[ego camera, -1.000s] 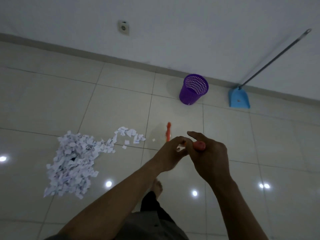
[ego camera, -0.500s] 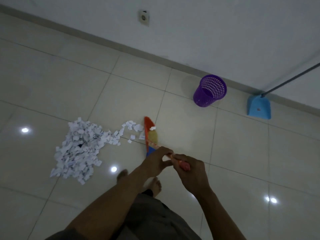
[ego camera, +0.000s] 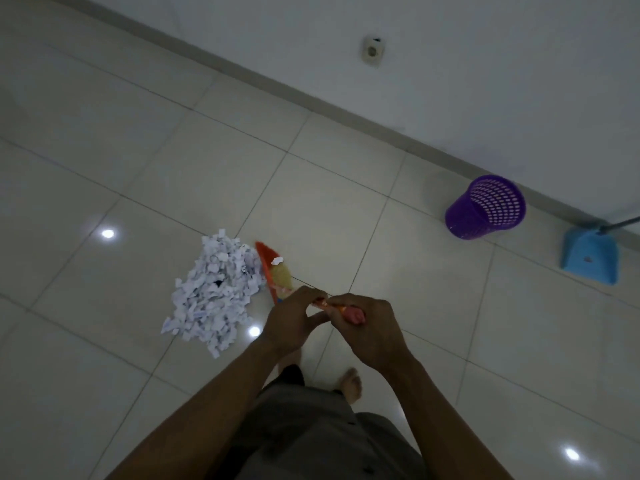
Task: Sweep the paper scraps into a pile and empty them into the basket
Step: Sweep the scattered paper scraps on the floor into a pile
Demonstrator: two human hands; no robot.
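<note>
- Paper scraps (ego camera: 214,299): 1 loose white pile on the tiled floor (ego camera: 346,209), just left of the person. The pieces are too many to count. 1 stray scrap (ego camera: 277,260) rests on top of the broom head.
- Handling of the scraps: they are probably very light and limp and would scatter under a fast stroke or a draught. They cannot sensibly be picked up singly, so short, low strokes from the pile's outer edge inward would suit them.
- Broom (ego camera: 273,271): 1, with an orange head and pale bristles touching the pile's right edge. The handle looks stiff and light and the bristles soft, so it should be held on the handle, hands set apart.
- Left hand (ego camera: 291,320): its fingers are curled round the broom handle, on the side nearer the head.
- Right hand (ego camera: 370,330): it is closed round the pink top end of the handle, touching or almost touching the left hand.
- Basket (ego camera: 485,207): 1, purple, with perforated walls. It stands near the wall (ego camera: 450,64), well apart from the pile. It is likely light and easily tipped, and small scraps might slip through its holes.
- Dustpan (ego camera: 588,259): 1, blue, with a long handle, just right of the basket and not in use. It looks like rigid plastic, best held by the handle.
- Wall socket (ego camera: 373,51): 1.
- Bare foot (ego camera: 351,384): 1 plainly visible, below the hands.
</note>
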